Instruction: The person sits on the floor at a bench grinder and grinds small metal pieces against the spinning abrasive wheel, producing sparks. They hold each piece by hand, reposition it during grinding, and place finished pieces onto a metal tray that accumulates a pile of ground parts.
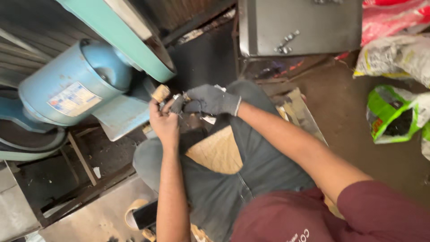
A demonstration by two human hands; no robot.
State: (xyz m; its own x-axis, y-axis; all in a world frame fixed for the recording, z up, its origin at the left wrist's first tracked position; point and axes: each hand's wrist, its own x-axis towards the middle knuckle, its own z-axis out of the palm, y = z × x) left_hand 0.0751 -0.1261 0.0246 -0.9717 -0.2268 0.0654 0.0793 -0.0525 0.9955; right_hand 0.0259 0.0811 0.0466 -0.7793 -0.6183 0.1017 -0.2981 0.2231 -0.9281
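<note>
A: Two hands meet in front of the blue motor (74, 92), above the person's knees. The left hand (164, 120) is bare; the right hand (210, 100) wears a grey knit glove.

B: Note the object and its position.

A: A small tan, cork-like wooden piece (160, 93) sits at the left fingertips, just under the rim of the green machine housing (130, 38). The left fingers are curled together and pinched on it.

B: State of the right hand?

A: Gloved fingers are bent closed, meeting the left hand at a small metal part (180, 97) between the two. That part is too small to identify, and whether the glove actually clamps it I cannot tell.

B: Surroundings?

A: The person sits in dark grey trousers and a maroon shirt, with a piece of brown cardboard (218, 151) on the lap. A grey metal box (299, 24) stands behind the hands. On the right lie a green plastic bag (390, 114) and white sacks (394, 56). Bottom left, a roll of tape (132, 214) lies beside a dark phone (145, 215) on a metal sheet.
</note>
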